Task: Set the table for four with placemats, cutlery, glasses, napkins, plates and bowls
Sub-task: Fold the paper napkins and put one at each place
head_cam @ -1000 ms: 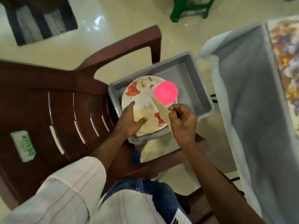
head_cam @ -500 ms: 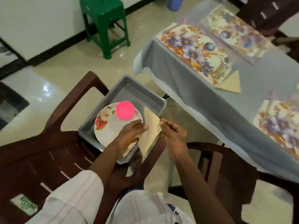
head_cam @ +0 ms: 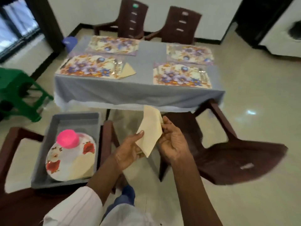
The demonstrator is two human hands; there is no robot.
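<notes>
- Since half a second ago the left hand (head_cam: 128, 149) has come off the plate and joined the right hand (head_cam: 173, 142) on the cream napkin (head_cam: 150, 131), which is now clear of the grey tray (head_cam: 76, 117) and to its right.
- Both forearms reach forward side by side, with the hands meeting in front of the body above the floor, between two brown chairs (head_cam: 236, 160).
- Left hand: palm turned up and inward, with its thumb lying on the napkin's near face and its fingers behind, pinching the lower left edge.
- Right hand: palm facing left, with its fingers curled round the napkin's right edge, gripping it.
- Between the two grips the napkin stands nearly upright, one corner pointing down below the hands and the upper part rising above them.
- Inside the tray on the left chair lies a flowered plate (head_cam: 65, 160), with a pink bowl (head_cam: 67, 138) upside down on its far rim and more cream napkins (head_cam: 83, 165) on its near right part.
- Ahead stands the table (head_cam: 138, 93) under a grey cloth, with four floral placemats (head_cam: 180, 75) on it.
- One folded napkin (head_cam: 128, 70) already lies at the right end of the near-left placemat.
</notes>
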